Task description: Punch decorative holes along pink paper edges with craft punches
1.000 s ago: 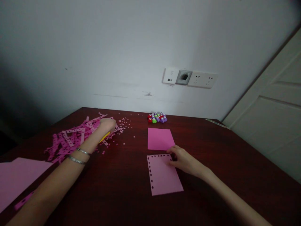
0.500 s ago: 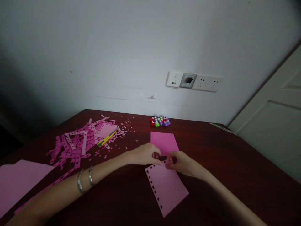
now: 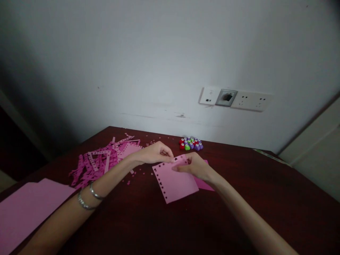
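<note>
At centre, your left hand and right hand pinched the far, hole-punched edge of the pale-pink rectangular paper sheet, partly hiding the deep-pink paper piece; uneven pulling could have torn between the holes.

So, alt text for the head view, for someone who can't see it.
The left hand and right hand hold a pale pink sheet, shapes punched along two edges, over a dark table. A brighter pink sheet shows behind it; pink strips lie heaped to the left.
</note>
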`<state>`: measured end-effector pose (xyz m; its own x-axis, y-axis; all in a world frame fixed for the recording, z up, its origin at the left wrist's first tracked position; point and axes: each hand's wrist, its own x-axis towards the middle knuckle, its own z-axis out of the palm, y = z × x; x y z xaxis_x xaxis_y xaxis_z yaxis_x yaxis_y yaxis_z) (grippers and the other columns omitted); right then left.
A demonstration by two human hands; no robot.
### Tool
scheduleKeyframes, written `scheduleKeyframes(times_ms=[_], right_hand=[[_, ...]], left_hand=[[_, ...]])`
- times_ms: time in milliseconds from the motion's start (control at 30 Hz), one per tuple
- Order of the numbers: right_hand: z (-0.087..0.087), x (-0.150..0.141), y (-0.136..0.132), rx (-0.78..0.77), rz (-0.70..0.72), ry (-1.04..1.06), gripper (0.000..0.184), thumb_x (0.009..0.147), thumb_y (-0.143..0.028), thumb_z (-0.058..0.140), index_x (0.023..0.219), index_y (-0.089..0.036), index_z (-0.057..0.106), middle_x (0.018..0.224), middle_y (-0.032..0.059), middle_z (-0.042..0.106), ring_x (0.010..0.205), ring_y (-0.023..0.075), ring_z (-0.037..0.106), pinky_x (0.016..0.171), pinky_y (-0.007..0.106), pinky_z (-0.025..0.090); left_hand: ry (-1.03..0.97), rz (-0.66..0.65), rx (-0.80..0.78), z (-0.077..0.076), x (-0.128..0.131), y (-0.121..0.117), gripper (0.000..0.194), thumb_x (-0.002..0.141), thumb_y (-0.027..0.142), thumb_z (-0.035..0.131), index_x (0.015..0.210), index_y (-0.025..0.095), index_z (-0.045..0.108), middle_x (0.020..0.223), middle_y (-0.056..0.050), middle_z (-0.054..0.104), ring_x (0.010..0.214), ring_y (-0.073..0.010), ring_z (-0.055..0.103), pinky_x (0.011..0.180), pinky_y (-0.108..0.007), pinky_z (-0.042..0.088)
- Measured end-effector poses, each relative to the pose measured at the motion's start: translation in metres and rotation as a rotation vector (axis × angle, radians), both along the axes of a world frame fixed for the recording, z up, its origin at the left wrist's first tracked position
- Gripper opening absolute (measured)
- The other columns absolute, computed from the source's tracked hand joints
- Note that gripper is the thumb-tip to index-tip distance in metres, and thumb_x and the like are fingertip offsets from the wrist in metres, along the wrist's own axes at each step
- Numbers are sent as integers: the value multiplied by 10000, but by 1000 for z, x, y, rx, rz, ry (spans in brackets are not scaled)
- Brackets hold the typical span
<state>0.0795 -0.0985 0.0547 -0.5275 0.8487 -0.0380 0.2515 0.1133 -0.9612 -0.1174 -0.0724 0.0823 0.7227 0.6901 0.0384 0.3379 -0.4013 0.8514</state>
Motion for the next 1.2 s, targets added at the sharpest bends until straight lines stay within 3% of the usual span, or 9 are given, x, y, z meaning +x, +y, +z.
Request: scheduleKeyframes(times_ms=[133,333,533,700,933,1100,1200], right_hand=[[5,-2,2,-1,21,7,160,663,-237,707,762,-112,688,633,8,646,513,68,506,486,196,372],[8,4,6,-62,-49,-4,210,674,-262,700,813,-106,678,778,66,690,629,124,601,573,242,462],[3,10,11,-81,-57,63,245,668,-284,706,840,-121,645,797,54,674,683,137,608,621,259,472],[0,10,14,-7,-75,-9,191,632,-246,728,720,-127,607,660,-3,607,576,89,528,534,216,402],[-2,11,15,35,-37,-61,174,637,-214,706,613,-138,552,542,-58,496,485,49,403,460,192,284],[1,19,19,55,-148,-96,199,611,-253,729,716,-135,607,651,8,602,561,104,519,491,222,383],[5,26,21,2,-217,-44,248,604,-279,738,758,-135,607,722,53,645,606,140,576,542,261,452]], left_hand=[[2,-6,-32,0,-5,6,248,732,385,621,773,144,659,655,-14,600,607,-90,499,570,-225,370],[24,32,-29,-2,-5,11,264,731,389,619,855,163,674,772,-32,645,693,-105,532,610,-226,384],[51,43,-27,-3,-6,12,249,727,391,617,763,150,668,670,-7,610,621,-87,498,566,-218,354],[44,28,-39,-6,-4,12,245,731,388,612,750,149,663,620,11,577,579,-75,458,540,-215,323],[46,32,-52,-4,-5,14,211,727,343,620,779,145,673,717,-26,637,658,-98,523,597,-229,365],[37,58,-45,-4,-6,15,276,729,379,623,873,150,676,803,-51,662,711,-114,554,643,-243,393],[38,65,-46,-4,-8,16,289,727,404,624,834,141,678,761,-53,659,695,-116,560,630,-243,398]])
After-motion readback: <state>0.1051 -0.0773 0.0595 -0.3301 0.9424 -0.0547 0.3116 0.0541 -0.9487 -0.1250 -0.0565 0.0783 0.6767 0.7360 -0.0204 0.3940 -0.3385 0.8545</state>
